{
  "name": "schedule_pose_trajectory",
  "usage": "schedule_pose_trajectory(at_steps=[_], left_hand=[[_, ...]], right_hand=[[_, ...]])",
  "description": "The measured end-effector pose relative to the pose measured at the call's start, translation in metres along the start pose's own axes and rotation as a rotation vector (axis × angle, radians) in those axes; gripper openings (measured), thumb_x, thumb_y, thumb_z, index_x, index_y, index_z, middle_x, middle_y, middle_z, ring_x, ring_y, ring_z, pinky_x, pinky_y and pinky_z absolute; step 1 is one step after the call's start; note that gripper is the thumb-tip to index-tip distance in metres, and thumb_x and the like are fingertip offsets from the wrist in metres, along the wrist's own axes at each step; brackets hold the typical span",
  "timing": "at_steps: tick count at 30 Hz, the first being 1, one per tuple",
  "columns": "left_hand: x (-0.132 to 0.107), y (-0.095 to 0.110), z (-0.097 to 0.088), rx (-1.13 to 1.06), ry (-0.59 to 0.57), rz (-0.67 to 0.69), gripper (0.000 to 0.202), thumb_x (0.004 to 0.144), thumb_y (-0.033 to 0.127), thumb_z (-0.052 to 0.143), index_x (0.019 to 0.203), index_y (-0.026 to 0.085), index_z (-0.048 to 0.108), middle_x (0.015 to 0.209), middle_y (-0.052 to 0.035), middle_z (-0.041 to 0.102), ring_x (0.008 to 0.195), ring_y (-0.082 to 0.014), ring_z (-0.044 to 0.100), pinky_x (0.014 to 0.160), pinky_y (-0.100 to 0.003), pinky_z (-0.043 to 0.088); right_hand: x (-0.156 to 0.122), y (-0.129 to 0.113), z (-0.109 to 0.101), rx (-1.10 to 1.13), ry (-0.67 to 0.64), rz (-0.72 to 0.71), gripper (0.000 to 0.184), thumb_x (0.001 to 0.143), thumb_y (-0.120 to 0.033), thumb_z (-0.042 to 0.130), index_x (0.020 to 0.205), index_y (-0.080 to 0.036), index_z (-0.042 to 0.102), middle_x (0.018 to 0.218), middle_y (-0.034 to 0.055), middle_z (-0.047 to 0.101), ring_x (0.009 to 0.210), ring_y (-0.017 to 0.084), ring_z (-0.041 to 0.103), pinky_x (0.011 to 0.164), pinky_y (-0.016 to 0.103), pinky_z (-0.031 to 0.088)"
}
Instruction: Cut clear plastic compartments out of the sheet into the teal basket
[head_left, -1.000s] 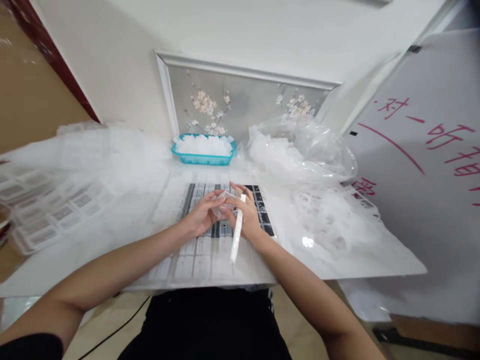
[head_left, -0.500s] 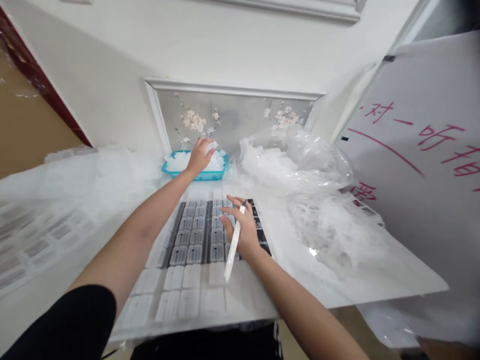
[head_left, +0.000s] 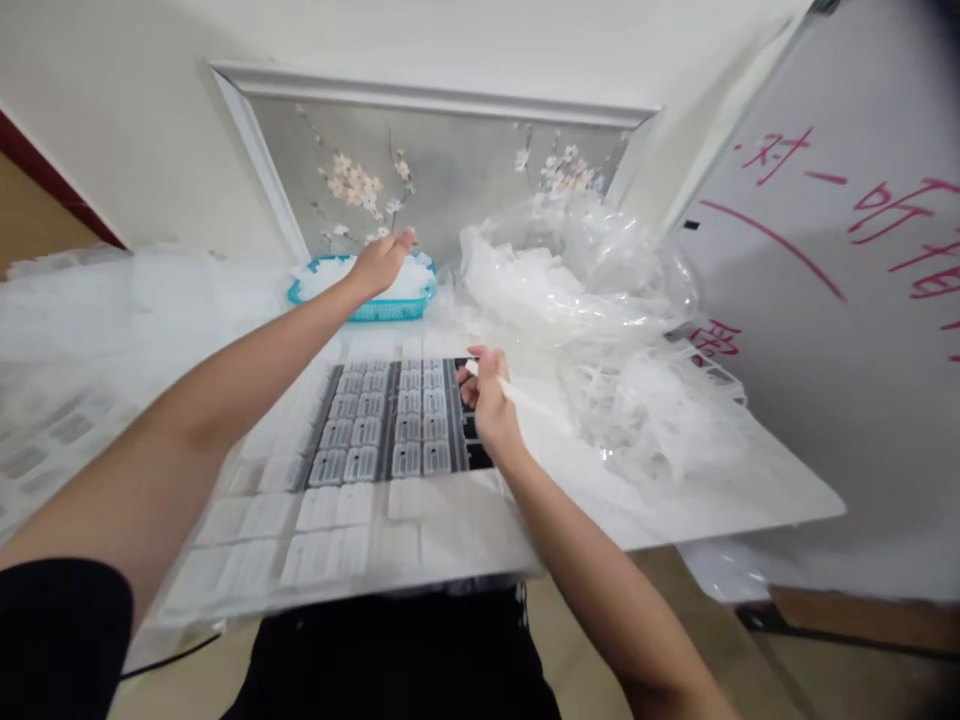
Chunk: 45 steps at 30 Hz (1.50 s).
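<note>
My left hand (head_left: 381, 263) is over the turquoise basket (head_left: 386, 310), its fingers stretched out. The basket is heaped with small translucent white pieces (head_left: 412, 280). No piece shows clearly in that hand, and its underside is hidden. My right hand (head_left: 491, 400) has its fingers curled around a slim white stick-shaped tool (head_left: 517, 395), blurred along its length. That hand is above the right side of a grid of clear rectangular plastic pieces (head_left: 365, 432), beside dark cells (head_left: 474, 425) at the grid's right edge.
A crumpled clear plastic bag (head_left: 577, 270) with white pieces stands right of the basket. More clear plastic trays lie at the right (head_left: 637, 410) and in a stack on the left (head_left: 75, 410). Behind the table are a framed flower panel (head_left: 465, 160) and a whiteboard (head_left: 810, 400) with red writing.
My left hand's fingers have straightened, and the white piece seen in them no longer shows. My right hand has curled, and its tool has swung to point rightward. The view has shifted.
</note>
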<state>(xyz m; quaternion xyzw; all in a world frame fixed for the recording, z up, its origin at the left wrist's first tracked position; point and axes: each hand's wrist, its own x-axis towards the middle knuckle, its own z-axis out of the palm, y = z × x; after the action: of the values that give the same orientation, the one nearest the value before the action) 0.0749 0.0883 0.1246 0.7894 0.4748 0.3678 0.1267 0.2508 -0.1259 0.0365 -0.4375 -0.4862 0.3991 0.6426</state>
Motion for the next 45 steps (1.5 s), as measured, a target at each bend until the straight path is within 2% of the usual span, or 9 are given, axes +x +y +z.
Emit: schedule_pose_trajectory(at_steps=[5, 8, 11, 18, 35, 37, 39, 42, 45], left_hand=[[-0.134, 0.047, -0.008, -0.221, -0.400, 0.135, 0.024, 0.077, 0.029, 0.074, 0.099, 0.018, 0.074, 0.108, -0.0079, 0.069, 0.110, -0.0276, 0.060, 0.107, -0.038, 0.035], [-0.209, 0.066, -0.011, -0.332, -0.618, 0.206, 0.018, 0.074, 0.026, 0.075, 0.091, 0.021, 0.076, 0.104, -0.0074, 0.071, 0.101, -0.0259, 0.064, 0.098, -0.036, 0.044], [-0.250, 0.071, -0.013, -0.242, -0.763, 0.411, 0.024, 0.082, 0.025, 0.066, 0.104, 0.020, 0.072, 0.116, -0.0088, 0.069, 0.111, -0.0271, 0.061, 0.099, -0.040, 0.045], [-0.267, 0.057, -0.009, 0.012, -0.708, 0.692, 0.028, 0.088, 0.027, 0.057, 0.113, 0.019, 0.066, 0.120, -0.0063, 0.068, 0.130, -0.0270, 0.049, 0.108, -0.042, 0.041], [-0.275, 0.056, 0.001, 0.056, -0.638, 0.764, 0.017, 0.086, 0.024, 0.057, 0.098, 0.018, 0.068, 0.108, -0.0087, 0.070, 0.126, -0.0312, 0.051, 0.106, -0.047, 0.041], [-0.278, 0.058, 0.002, -0.047, -0.647, 0.688, 0.013, 0.086, 0.022, 0.057, 0.092, 0.018, 0.068, 0.102, -0.0085, 0.071, 0.124, -0.0309, 0.053, 0.107, -0.048, 0.040], [-0.276, 0.059, 0.002, -0.297, -0.600, 0.430, 0.011, 0.086, 0.024, 0.058, 0.087, 0.018, 0.068, 0.095, -0.0072, 0.071, 0.117, -0.0291, 0.059, 0.103, -0.047, 0.044], [-0.262, 0.055, -0.003, -0.793, -0.319, -0.145, 0.017, 0.088, 0.034, 0.059, 0.083, 0.018, 0.064, 0.089, -0.0050, 0.069, 0.096, -0.0243, 0.068, 0.089, -0.042, 0.053], [-0.243, 0.047, -0.010, -1.154, -0.017, -0.503, 0.020, 0.090, 0.034, 0.054, 0.081, 0.017, 0.059, 0.086, -0.0047, 0.066, 0.091, -0.0223, 0.069, 0.082, -0.037, 0.057]], right_hand=[[-0.047, -0.024, -0.024, -0.024, -0.192, 0.190, 0.019, 0.086, -0.039, 0.059, 0.082, -0.022, 0.051, 0.068, -0.0023, 0.066, 0.047, 0.010, 0.052, 0.042, 0.021, 0.038], [-0.094, -0.028, -0.028, -0.064, -0.270, 0.272, 0.013, 0.081, -0.026, 0.061, 0.080, -0.022, 0.049, 0.071, -0.0016, 0.069, 0.046, 0.010, 0.057, 0.040, 0.021, 0.040], [-0.125, -0.020, -0.025, -0.107, -0.287, 0.332, 0.016, 0.076, -0.020, 0.061, 0.071, -0.023, 0.045, 0.062, -0.0037, 0.066, 0.042, 0.010, 0.053, 0.040, 0.020, 0.040], [-0.133, -0.007, -0.019, -0.309, -0.353, 0.261, 0.018, 0.075, -0.021, 0.062, 0.060, -0.021, 0.051, 0.059, -0.0026, 0.061, 0.050, 0.011, 0.052, 0.049, 0.023, 0.040], [-0.132, -0.010, -0.010, -0.408, -0.338, 0.262, 0.016, 0.072, -0.021, 0.061, 0.057, -0.020, 0.055, 0.055, -0.0035, 0.056, 0.054, 0.012, 0.048, 0.054, 0.024, 0.037], [-0.131, -0.008, -0.009, -0.436, -0.348, 0.228, 0.017, 0.071, -0.019, 0.061, 0.056, -0.020, 0.053, 0.055, -0.0038, 0.056, 0.054, 0.012, 0.048, 0.054, 0.024, 0.037], [-0.130, -0.007, -0.008, -0.470, -0.372, 0.210, 0.019, 0.070, -0.018, 0.062, 0.055, -0.021, 0.050, 0.055, -0.0042, 0.055, 0.054, 0.012, 0.047, 0.054, 0.024, 0.036], [-0.129, -0.006, -0.006, -0.492, -0.393, 0.206, 0.021, 0.070, -0.016, 0.060, 0.054, -0.021, 0.047, 0.054, -0.0044, 0.054, 0.054, 0.012, 0.047, 0.053, 0.024, 0.035], [-0.130, -0.008, -0.005, -0.441, -0.384, 0.211, 0.020, 0.070, -0.014, 0.060, 0.055, -0.021, 0.048, 0.056, -0.0033, 0.058, 0.056, 0.012, 0.050, 0.055, 0.024, 0.038]])
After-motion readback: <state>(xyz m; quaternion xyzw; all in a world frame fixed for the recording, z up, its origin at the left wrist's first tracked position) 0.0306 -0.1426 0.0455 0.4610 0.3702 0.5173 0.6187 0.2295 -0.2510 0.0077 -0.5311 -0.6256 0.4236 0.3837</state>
